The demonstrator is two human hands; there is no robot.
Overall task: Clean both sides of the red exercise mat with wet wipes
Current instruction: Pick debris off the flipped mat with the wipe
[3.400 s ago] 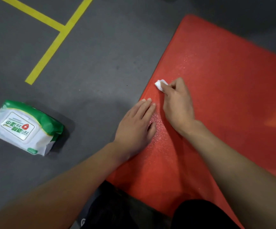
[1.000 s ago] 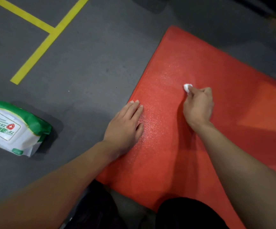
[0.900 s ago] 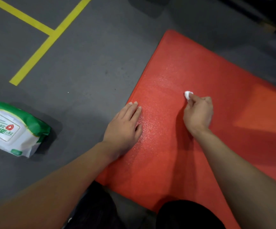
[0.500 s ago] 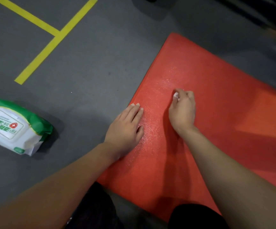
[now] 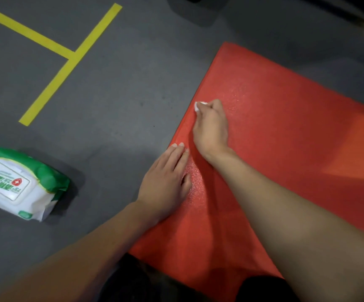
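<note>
A person's right hand point(image 5: 211, 127) pinches a balled wet wipe point(image 5: 198, 105) at the left edge of the red exercise mat point(image 5: 285, 131) lying on the floor, while the left hand point(image 5: 165, 179), fingers flat, presses that same edge nearer the body; so small a wad could leave patches unwiped, and the underside awaits

A dark grey floor point(image 5: 133, 94) carries yellow tape lines point(image 5: 67, 62) at far left, a green-and-white pack of wet wipes point(image 5: 22, 184) at near left, and a red exercise mat point(image 5: 285, 138) lying flat at right.
</note>
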